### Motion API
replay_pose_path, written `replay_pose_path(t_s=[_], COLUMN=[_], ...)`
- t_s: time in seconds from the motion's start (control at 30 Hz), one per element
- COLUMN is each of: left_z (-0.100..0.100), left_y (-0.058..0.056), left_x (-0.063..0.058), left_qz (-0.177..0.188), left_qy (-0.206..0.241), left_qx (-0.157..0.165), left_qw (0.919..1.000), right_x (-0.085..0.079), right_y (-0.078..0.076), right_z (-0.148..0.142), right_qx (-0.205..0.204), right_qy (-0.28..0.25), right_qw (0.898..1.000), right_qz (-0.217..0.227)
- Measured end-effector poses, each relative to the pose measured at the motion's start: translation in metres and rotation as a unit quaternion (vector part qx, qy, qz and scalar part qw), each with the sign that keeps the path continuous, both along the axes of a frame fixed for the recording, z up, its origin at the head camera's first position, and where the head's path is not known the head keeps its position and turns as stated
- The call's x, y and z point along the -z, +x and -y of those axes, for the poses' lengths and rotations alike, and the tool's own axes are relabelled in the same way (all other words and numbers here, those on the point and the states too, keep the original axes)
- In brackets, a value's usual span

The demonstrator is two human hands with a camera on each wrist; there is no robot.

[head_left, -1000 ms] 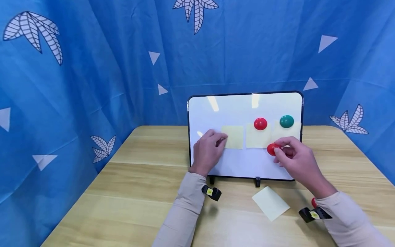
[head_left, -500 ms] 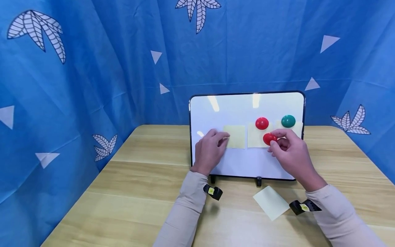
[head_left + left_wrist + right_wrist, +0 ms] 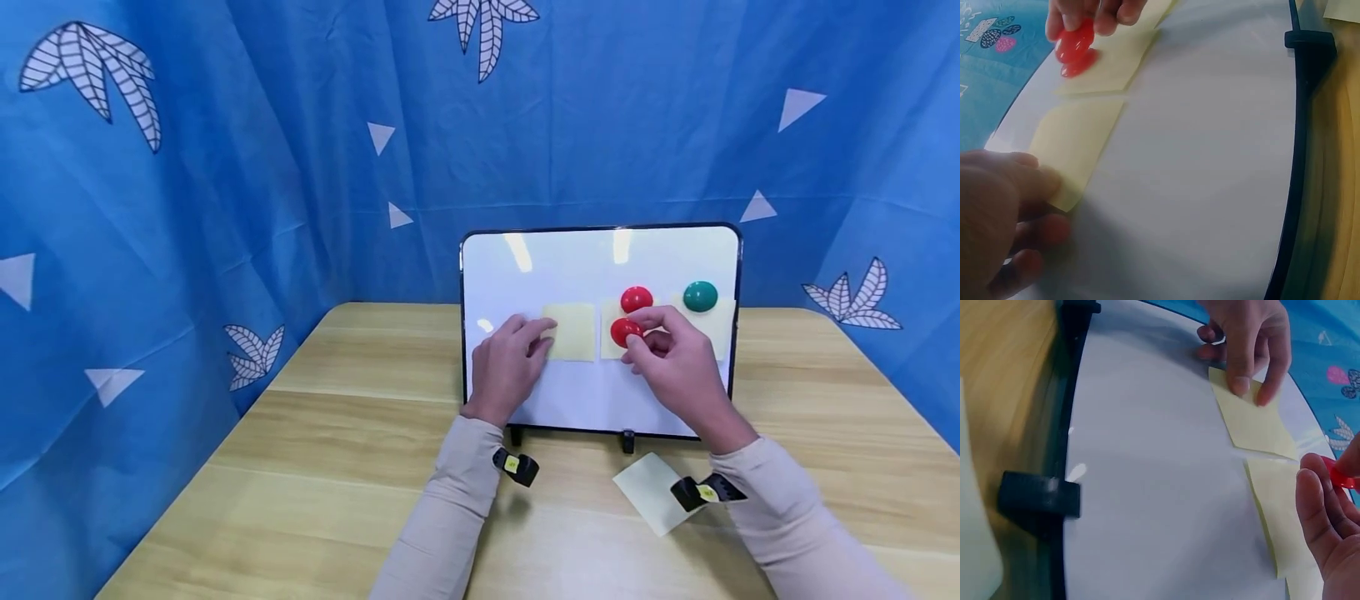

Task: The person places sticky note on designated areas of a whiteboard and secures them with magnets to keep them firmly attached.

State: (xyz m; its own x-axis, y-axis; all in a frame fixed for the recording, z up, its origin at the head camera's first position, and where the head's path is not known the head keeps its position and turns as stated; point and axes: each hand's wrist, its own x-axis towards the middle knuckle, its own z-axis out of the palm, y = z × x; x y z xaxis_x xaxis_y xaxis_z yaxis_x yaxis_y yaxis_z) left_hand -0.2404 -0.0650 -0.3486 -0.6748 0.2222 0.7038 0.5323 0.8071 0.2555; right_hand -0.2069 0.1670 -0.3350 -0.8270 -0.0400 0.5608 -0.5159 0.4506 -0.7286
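A whiteboard (image 3: 525, 267) in a dark frame stands on the table with three yellow sticky notes in a row. My left hand (image 3: 504, 367) presses the leftmost sticky note (image 3: 573, 333) at its left edge, thumb and finger on its face. Between thumb and fingers, my right hand (image 3: 675, 358) pinches a red round magnet (image 3: 624, 332), held in front of the middle sticky note (image 3: 1129, 53). Just above it, another red magnet (image 3: 637, 299) sits at that note's top. A green magnet (image 3: 701, 296) is on the right sticky note (image 3: 723, 329), which my right hand partly covers.
Below the board a loose pale note (image 3: 652, 492) lies on the wooden table (image 3: 360, 467), partly covered by the right wrist camera. Black feet (image 3: 628, 442) hold the board's lower edge. A blue patterned curtain (image 3: 450, 167) hangs behind.
My right hand has moved left and slightly up with the red magnet, from below the gap between the middle and right notes to the middle note. My left hand stays on the leftmost note.
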Motion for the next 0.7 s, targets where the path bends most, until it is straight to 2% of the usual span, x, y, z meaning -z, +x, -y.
replay_pose_path(t_s=[0.23,0.43,0.7], left_z=[-0.003,-0.003,-0.004], left_y=[-0.001,-0.002,-0.001], left_x=[0.001,0.002,0.000], left_qz=[0.001,-0.002,0.012], left_qy=[0.002,0.004,0.028], left_qx=[-0.005,0.004,0.020], left_qw=[1.0000,1.0000,0.9993], right_x=[-0.007,-0.013,-0.015], right_y=[-0.009,-0.016,-0.022], right_z=[0.008,0.014,0.023], right_qx=[0.001,0.009,-0.014], right_qy=[-0.015,-0.025,-0.035], right_qw=[1.000,1.000,0.999], right_qz=[0.010,-0.002,-0.016])
